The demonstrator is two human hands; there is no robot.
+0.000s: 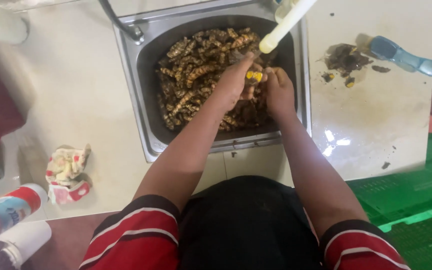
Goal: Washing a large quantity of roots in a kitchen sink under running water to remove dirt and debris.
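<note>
- Head view looks straight down and we see both forearms reaching into a steel sink [141, 70]; the basin is heaped with knobbly brown roots [191, 75], turmeric by the look of them
- Between the two hands we catch a small yellow piece [254, 76], bright where its skin is off; it sits over the right part of the basin, just below the mouth of a cream-coloured tap [286, 22]
- Our left hand [233, 82] is curled around the yellow piece from the left, fingertips closed on it; that hand covers more of it and seems the nearer one
- Our right hand [278, 90] comes in from the right, fingers bent and pressed to the piece's far side; we cannot tell whether they pinch it or only rub against it
- So the piece lies at the fingertips of both hands, towards the tap from the wrists; too little of it shows for us to call its long axis
- Its look: vivid yellow-orange, glossy, against dull dark skins all round
- On the counter to the right we have a blue-handled tool [401, 55] beside a small dark pile of scraps [343, 57], well apart from the hands
- To the left, a crumpled red-and-white cloth [66, 172] on the pale counter [76, 95]
</note>
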